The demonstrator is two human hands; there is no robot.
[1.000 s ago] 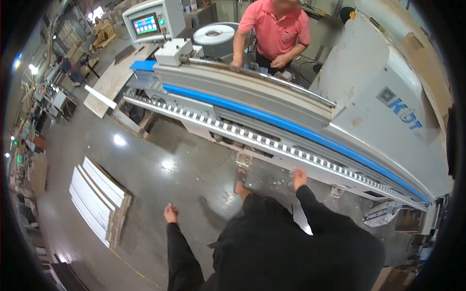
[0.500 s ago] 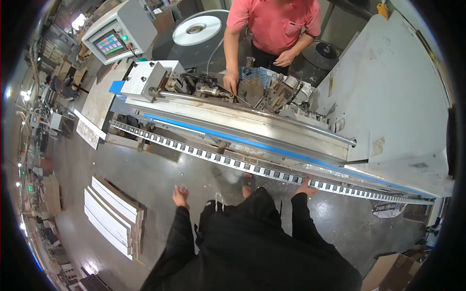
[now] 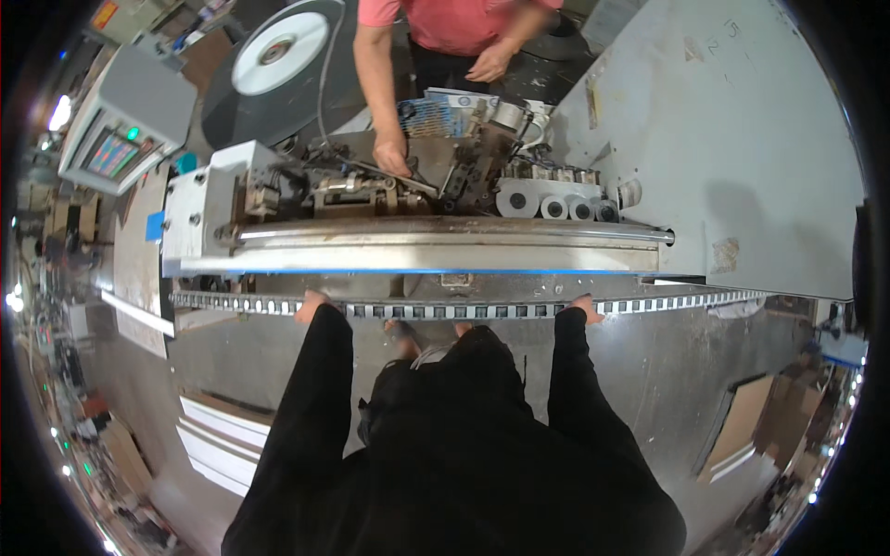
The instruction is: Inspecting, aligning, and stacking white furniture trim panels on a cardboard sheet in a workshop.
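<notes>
I lean over a long grey machine with a blue-edged top rail (image 3: 417, 252). My left hand (image 3: 311, 304) rests on the toothed conveyor track (image 3: 464, 309) along the machine's front, fingers curled over its edge. My right hand (image 3: 584, 306) grips the same track further right. Both arms are in black sleeves. Across the machine a person in a red shirt (image 3: 445, 18) reaches one hand (image 3: 391, 159) into the open mechanism (image 3: 389, 185) with rollers and small wheels.
A control panel with a lit screen (image 3: 116, 148) stands at the left. A large white tape reel (image 3: 278, 51) lies behind the machine. White panels (image 3: 218, 435) are stacked on the floor at lower left. The grey machine housing (image 3: 742, 139) fills the right.
My view has moved in close over the machine. My left hand rose from beside my body to the track, and my right hand slid along it. The other person's hand stays in the mechanism.
</notes>
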